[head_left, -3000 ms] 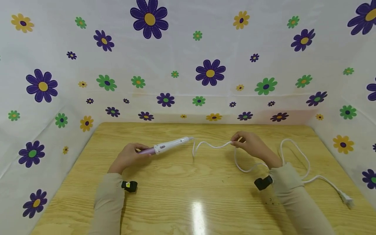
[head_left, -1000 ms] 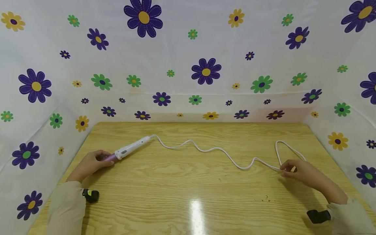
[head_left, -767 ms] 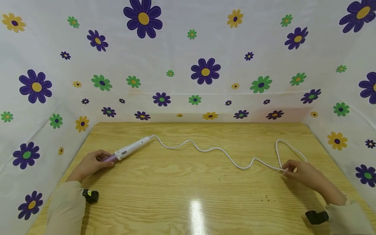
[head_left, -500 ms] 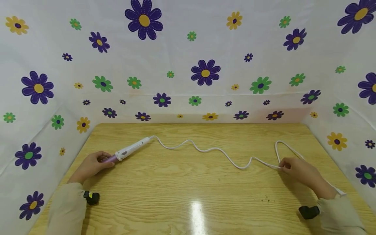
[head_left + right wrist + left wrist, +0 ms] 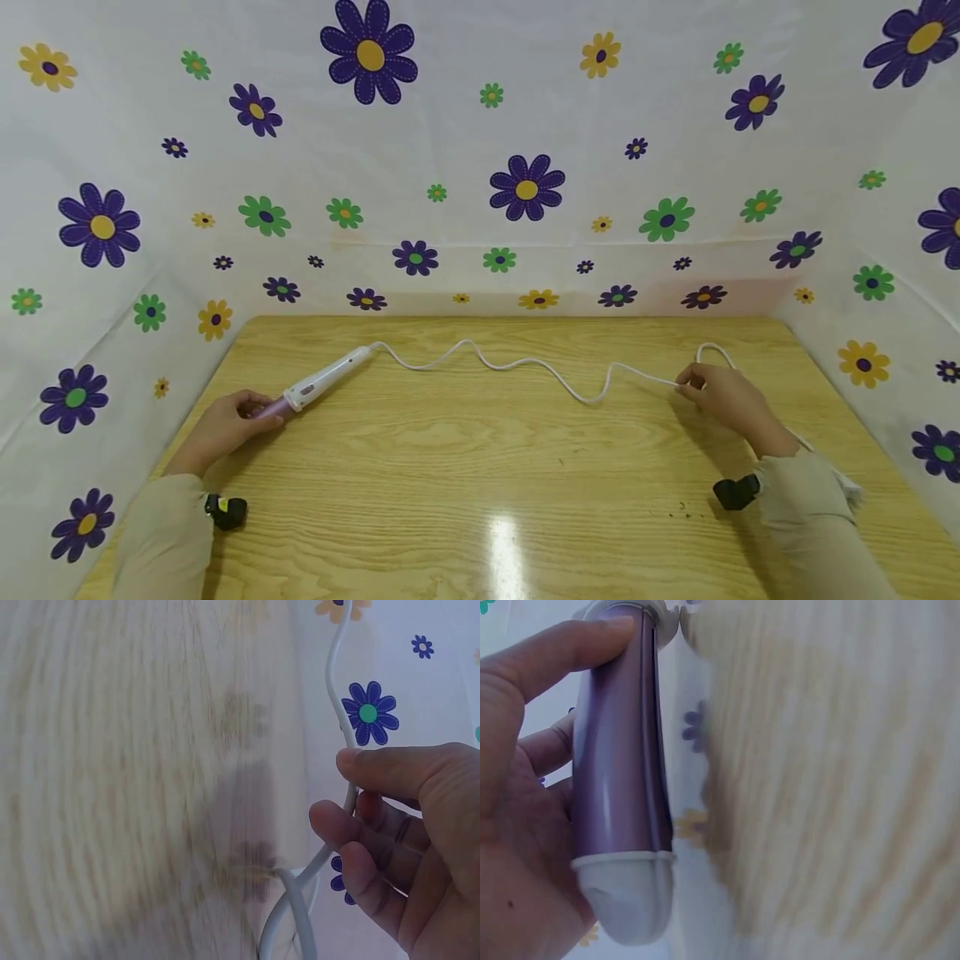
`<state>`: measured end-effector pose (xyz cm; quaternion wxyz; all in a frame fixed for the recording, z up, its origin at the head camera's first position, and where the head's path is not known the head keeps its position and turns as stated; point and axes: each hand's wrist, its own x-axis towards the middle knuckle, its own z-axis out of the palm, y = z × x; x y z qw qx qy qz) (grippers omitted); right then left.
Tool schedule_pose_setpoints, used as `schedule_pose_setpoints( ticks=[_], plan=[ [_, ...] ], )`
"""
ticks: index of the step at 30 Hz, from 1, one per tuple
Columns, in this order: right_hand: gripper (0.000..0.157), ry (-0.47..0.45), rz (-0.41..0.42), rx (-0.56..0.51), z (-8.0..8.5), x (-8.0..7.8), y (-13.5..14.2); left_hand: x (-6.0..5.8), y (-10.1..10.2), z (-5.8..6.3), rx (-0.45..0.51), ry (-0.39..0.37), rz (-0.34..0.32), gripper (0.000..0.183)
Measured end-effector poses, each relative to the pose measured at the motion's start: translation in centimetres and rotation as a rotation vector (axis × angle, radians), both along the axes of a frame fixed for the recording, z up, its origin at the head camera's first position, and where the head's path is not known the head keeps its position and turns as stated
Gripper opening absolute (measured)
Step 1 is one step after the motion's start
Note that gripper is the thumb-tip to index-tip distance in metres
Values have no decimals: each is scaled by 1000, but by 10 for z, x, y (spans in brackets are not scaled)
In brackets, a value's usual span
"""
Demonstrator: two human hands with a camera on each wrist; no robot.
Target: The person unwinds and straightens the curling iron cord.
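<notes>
My left hand (image 5: 225,429) grips a curling iron (image 5: 330,377) by its purple barrel, at the left of the table. The white handle points away to the upper right. In the left wrist view the thumb lies along the purple barrel (image 5: 611,780), and the rounded white tip (image 5: 630,900) shows below. A white cord (image 5: 517,364) runs in waves from the handle across to my right hand (image 5: 731,400). Close up, the right thumb and fingers (image 5: 375,772) pinch the cord (image 5: 335,690). Beyond them the cord loops, and its pale plug (image 5: 849,483) is blurred beside the right sleeve.
The wooden table (image 5: 450,483) fills the lower part of the head view. A white flowered cloth (image 5: 450,133) stands behind it and along both sides. Small dark marks (image 5: 682,510) are on the tabletop at the right. A black wrist camera sits on each cuff.
Over three seconds the curling iron moves left and its cord is stretched out. The right hand goes far right, then in the last half second comes back left and away, drawing the cord along.
</notes>
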<state>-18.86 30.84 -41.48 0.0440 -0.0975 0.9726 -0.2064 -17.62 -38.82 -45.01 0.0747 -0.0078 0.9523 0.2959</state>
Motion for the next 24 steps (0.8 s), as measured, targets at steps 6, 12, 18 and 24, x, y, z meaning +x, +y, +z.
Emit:
schedule_pose_setpoints(
  ticks=[6, 12, 18, 24],
  plan=[
    [21, 12, -4, 15, -5, -11, -2, 0, -2, -2, -8, -8, -13, 58],
    [19, 12, -13, -39, -7, -11, -4, -2, 2, 11, -6, -65, -44, 62],
    [22, -10, -20, -100, -4, -6, -5, -6, 8, 16, 20, -53, -71, 65],
    [25, 33, -6, -98, 1, -5, -9, -9, 23, 25, 67, 45, -45, 63]
  ],
)
